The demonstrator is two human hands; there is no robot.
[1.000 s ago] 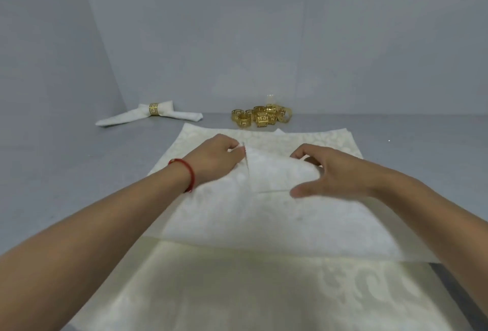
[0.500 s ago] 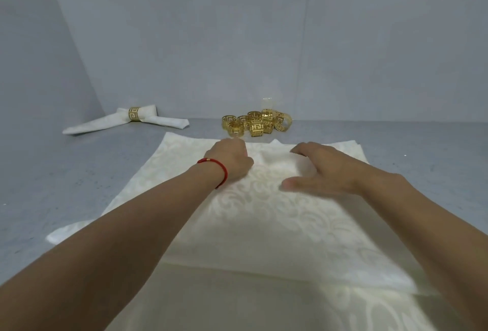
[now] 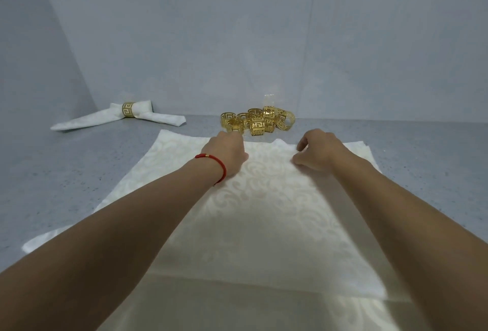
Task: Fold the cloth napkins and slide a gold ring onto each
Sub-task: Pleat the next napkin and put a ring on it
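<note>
Napkin (image 3: 264, 198), spread on the grey table (image 3: 66, 185), is being folded, its far edge being pinched by the left hand (image 3: 227, 151) and right hand (image 3: 315, 152), and a ring from the far pile (image 3: 258, 122) is being left for later.

My left hand (image 3: 228, 152) and right hand (image 3: 315, 152) hold the folded napkin's (image 3: 264, 211) far edge on the desk (image 3: 66, 172); gold rings (image 3: 257, 122) lie just beyond.

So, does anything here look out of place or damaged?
Nothing stands out. The gold rings lie in a loose heap, some tipped over, and both hands grip the far edge of the napkin, which is undamaged.
</note>
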